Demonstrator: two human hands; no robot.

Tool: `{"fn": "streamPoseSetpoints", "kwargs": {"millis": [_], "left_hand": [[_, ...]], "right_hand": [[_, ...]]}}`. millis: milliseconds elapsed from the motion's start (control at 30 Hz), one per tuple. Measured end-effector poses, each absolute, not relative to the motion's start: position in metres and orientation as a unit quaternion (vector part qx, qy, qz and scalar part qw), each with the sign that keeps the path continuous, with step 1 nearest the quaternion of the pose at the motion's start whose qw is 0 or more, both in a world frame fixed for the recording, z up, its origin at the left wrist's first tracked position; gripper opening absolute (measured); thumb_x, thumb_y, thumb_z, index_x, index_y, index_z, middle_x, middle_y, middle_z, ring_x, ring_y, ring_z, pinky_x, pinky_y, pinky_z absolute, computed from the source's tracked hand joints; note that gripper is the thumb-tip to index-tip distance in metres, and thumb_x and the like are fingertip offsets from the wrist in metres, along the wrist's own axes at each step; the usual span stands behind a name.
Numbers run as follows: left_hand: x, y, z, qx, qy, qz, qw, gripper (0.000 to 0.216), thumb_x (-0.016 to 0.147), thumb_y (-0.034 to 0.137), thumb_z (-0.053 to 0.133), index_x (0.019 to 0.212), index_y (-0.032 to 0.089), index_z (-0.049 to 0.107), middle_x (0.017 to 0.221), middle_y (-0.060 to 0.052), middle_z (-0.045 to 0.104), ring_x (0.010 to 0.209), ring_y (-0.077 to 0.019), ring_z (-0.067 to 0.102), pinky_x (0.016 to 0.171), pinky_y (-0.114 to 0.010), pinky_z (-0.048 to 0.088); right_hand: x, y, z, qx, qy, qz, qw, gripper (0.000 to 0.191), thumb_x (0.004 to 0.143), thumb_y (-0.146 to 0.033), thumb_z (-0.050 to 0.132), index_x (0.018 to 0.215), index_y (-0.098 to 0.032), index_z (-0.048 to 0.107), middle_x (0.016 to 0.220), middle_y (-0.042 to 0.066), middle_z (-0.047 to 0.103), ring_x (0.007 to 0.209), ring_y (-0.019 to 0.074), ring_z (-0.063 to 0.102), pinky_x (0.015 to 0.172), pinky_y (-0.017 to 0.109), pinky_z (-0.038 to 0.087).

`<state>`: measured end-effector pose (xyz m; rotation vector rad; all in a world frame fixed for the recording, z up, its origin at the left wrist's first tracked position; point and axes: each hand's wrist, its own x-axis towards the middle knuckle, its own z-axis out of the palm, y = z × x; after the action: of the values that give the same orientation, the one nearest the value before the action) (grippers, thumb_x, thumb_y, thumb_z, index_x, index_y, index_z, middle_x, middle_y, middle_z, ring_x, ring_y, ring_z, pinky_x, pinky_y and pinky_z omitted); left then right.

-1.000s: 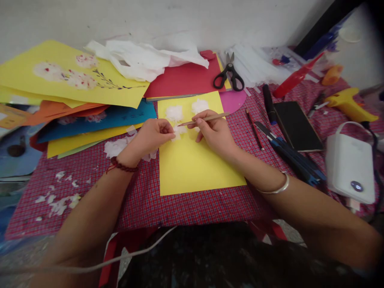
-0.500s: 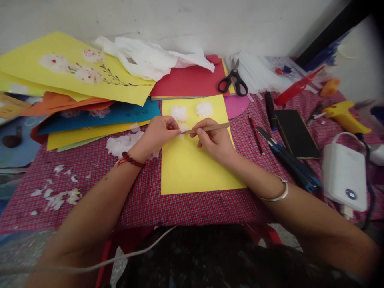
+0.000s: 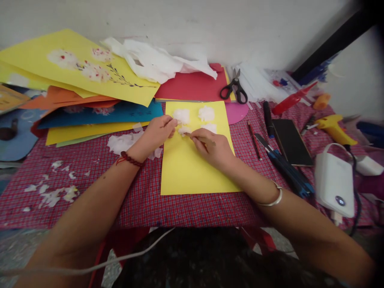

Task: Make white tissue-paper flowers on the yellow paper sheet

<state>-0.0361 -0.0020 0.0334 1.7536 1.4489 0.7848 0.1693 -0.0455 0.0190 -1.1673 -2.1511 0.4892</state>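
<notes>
A sheet of yellow paper (image 3: 195,172) lies in front of me with several white tissue patches (image 3: 206,113) on its upper part. My right hand (image 3: 211,148) grips a thin brown stick (image 3: 205,140), its tip at a small white tissue patch (image 3: 183,130) low on the left of the group. Just left of that patch, over the sheet's left edge, my left hand (image 3: 159,130) is closed with thumb and fingertips together. What they pinch, if anything, is too small to make out. A heap of white tissue pieces (image 3: 121,144) sits beside my left wrist, partly hidden by it.
Stacked coloured papers and a yellow sheet with flowers (image 3: 120,86) are at the left. Behind lie crumpled white tissue (image 3: 156,60), red paper (image 3: 192,86) and black scissors (image 3: 235,88). A pencil (image 3: 255,141), cutter (image 3: 288,170), black notebook (image 3: 292,142), glue gun (image 3: 337,129) and white device (image 3: 336,180) stand right.
My left fingers have drawn back left and up from the stick's tip. The stick now tilts down toward the paper, its tip at the small tissue patch. The view has shifted slightly.
</notes>
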Motion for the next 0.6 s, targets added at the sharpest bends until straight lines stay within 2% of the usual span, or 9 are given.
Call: {"fn": "streamPoseSetpoints", "kwargs": {"millis": [133,300,467,600], "left_hand": [[-0.036,-0.004,0.034,0.682,0.557,0.302,0.366,0.023,0.090,0.032,0.048,0.072,0.019,0.056,0.073,-0.006,0.063,0.065,-0.0141,0.058,0.065,-0.030,0.049],[-0.058,-0.006,0.048,0.690,0.541,0.293,0.382,0.016,0.086,0.032,0.053,0.085,0.019,0.061,0.081,-0.006,0.068,0.069,-0.0148,0.062,0.064,-0.029,0.050],[-0.089,-0.006,0.071,0.756,0.545,0.193,0.307,0.014,0.074,0.031,0.059,0.076,0.019,0.065,0.069,-0.003,0.066,0.061,-0.0148,0.056,0.057,-0.029,0.042],[-0.098,-0.004,0.070,0.819,0.521,0.098,0.221,0.018,0.066,0.026,0.058,0.079,0.021,0.069,0.079,-0.005,0.069,0.072,-0.0199,0.061,0.064,-0.031,0.043]], "right_hand": [[0.169,-0.046,0.019,-0.450,-0.804,0.207,0.329,0.020,0.095,-0.031,0.048,0.100,-0.023,0.066,0.103,0.005,0.071,0.087,0.0192,0.067,0.078,0.037,0.051],[0.170,-0.044,0.021,-0.451,-0.662,0.366,0.473,0.021,0.096,-0.040,0.048,0.094,-0.022,0.059,0.090,0.005,0.068,0.072,0.0133,0.064,0.058,0.028,0.051],[0.172,-0.040,0.023,-0.460,-0.573,0.454,0.503,0.034,0.089,-0.055,0.055,0.087,-0.022,0.052,0.078,0.003,0.067,0.066,0.0115,0.064,0.047,0.021,0.045],[0.171,-0.040,0.023,-0.457,-0.571,0.473,0.491,0.036,0.087,-0.058,0.058,0.086,-0.022,0.052,0.076,0.002,0.067,0.060,0.0100,0.061,0.045,0.021,0.044]]}}
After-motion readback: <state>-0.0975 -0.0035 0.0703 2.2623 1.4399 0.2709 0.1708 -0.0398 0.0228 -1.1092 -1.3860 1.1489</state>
